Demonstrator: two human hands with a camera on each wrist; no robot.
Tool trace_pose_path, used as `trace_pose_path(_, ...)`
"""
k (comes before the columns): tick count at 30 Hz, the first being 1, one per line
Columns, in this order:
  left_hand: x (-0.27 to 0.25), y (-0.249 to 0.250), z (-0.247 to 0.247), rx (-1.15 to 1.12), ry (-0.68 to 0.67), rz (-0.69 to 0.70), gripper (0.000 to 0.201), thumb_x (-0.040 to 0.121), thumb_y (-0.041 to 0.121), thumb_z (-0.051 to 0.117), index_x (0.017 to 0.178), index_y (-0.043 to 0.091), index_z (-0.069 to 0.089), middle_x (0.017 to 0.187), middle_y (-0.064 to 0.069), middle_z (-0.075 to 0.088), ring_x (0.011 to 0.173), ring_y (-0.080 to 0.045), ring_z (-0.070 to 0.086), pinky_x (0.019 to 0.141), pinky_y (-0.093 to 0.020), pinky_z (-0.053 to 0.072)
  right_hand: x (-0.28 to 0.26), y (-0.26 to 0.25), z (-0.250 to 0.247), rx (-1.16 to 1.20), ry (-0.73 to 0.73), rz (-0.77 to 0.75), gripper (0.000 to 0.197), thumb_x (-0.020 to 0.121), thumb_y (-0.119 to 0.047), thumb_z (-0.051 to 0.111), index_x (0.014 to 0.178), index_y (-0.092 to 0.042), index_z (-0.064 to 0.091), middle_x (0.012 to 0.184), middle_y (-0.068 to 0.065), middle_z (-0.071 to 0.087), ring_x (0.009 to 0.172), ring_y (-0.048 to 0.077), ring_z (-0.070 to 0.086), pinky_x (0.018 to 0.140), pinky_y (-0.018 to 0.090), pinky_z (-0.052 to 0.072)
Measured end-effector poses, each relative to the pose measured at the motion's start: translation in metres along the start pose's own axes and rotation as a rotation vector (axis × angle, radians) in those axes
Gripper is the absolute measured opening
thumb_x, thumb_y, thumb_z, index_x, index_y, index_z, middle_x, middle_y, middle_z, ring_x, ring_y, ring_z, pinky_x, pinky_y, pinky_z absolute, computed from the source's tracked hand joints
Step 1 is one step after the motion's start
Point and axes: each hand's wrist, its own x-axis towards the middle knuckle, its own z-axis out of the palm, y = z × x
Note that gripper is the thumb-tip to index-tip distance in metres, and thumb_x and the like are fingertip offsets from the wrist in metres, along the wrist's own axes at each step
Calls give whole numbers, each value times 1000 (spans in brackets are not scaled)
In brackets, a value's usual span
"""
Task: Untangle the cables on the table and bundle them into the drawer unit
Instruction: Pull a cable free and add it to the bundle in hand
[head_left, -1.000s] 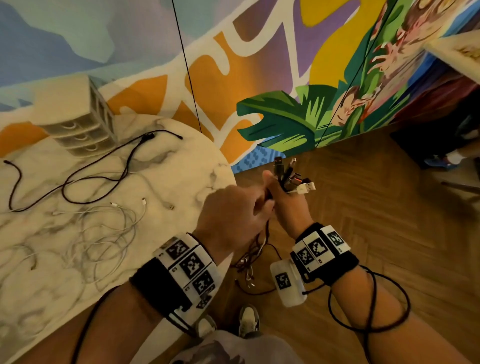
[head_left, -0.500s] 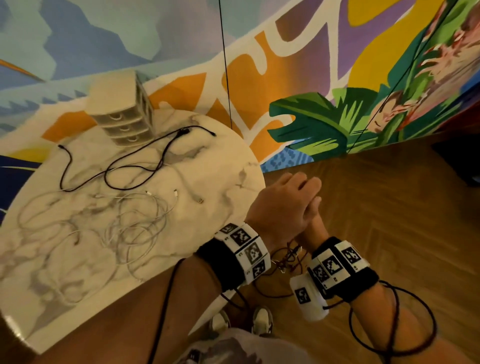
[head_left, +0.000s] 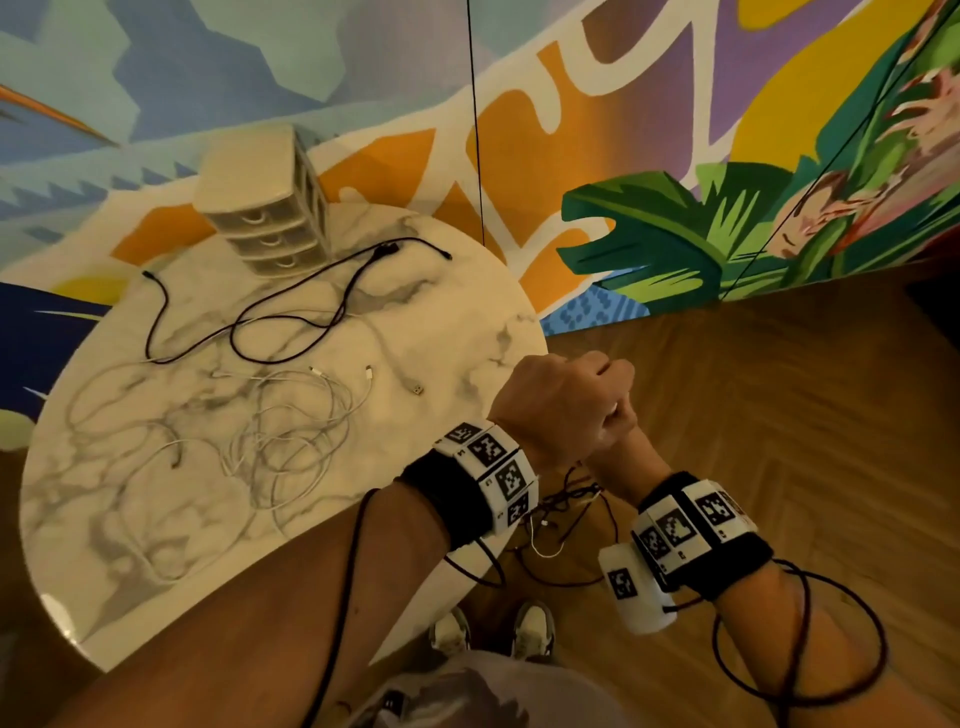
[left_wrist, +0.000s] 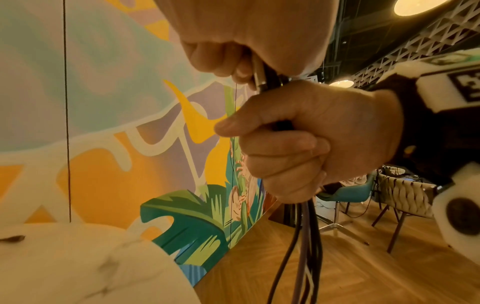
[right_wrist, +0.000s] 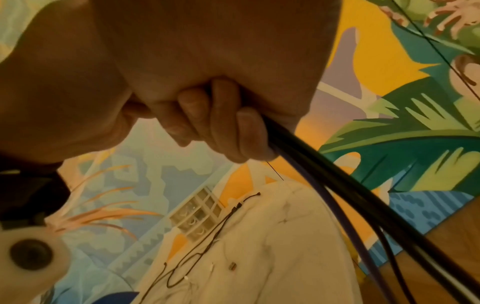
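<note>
While both fists sit off the bench edge over the wood floor (head_left: 753, 395), we see our left hand (head_left: 563, 410) curled on top of our right hand (head_left: 621, 452), which it mostly hides in the head view. The left wrist view shows the right hand (left_wrist: 311, 144) wrapped tight round a bundle of dark cables (left_wrist: 306, 246), strands hanging straight down below the fist. Left hand fingers (left_wrist: 221, 59) curl round the upper ends of that same bundle, a metal plug tip just showing between them. In the right wrist view the bundle (right_wrist: 350, 195) leaves the fist at a slant, black, purple and one white strand.

Drawer unit (head_left: 270, 208) stands at the far side of the round marble bench (head_left: 467, 322), against the mural wall (head_left: 623, 130). We count three drawers, all pushed in; the fronts look translucent but we cannot tell what is in them.

Lying on the bench, a loose black cable (head_left: 291, 322) runs near the drawer unit, one end just beside its base. A tangle of white cables (head_left: 291, 441) lies nearer us, several plug ends sticking out. Thin loops of the held bundle dangle below our wrists (head_left: 566, 499), above our shoes (head_left: 530, 631). Marker bands wrap both wrists.
</note>
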Motion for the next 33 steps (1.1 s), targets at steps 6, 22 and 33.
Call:
trace_pose_path(6,-22,-31,-2,-228,-358,-232,46,95,54,36,122,18,47,99,-1,63,74,-22,60,61,-30,42,4,22,7,-159,-144,11,35,97,-4,44,65,-19,43,55,-5,42,42,2,37,46,18,31)
trace_pose_path(22,-225,-168,33,141,-1073,-485,55,92,31,48,142,16,32,138,-7,41,125,-26,42,94,-34,40,14,80,47,-211,-171,243,61,99,-41,41,45,-11,38,39,-2,38,34,9,34,53,31,33)
trace_pose_path(33,-265,-181,4,218,-1312,-171,34,91,21,51,124,15,49,134,-7,47,120,-26,49,96,-35,40,11,86,76,-262,-197,205,65,99,-40,41,41,-10,38,37,0,39,34,9,37,57,30,36)
